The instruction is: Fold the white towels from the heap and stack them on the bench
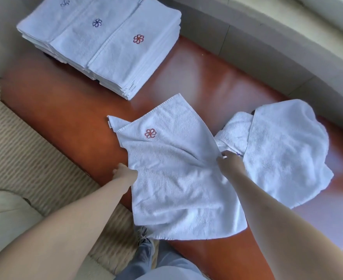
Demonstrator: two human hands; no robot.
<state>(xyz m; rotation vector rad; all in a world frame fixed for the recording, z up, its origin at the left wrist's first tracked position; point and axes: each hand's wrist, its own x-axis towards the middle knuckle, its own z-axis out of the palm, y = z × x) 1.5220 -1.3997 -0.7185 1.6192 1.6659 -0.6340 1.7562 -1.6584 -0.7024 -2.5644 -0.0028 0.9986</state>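
The left hand [124,172] and right hand [230,159] are clamped on opposite side edges of the towel [174,158], set well apart. Its long axis runs away from them across the bench [65,110], toward the stack [106,37]; the heap [283,146] lies just beside the right hand.

We count one towel [178,170] spread between our two hands, left hand [124,172] and right hand [230,161]. Right of our right hand, one heap [283,150], at least two towels in it, exact number unclear. Far ahead of our left hand, three stacks of folded towels [97,41] side by side; layers too fine to count. Four flower logos: two red, two dark.
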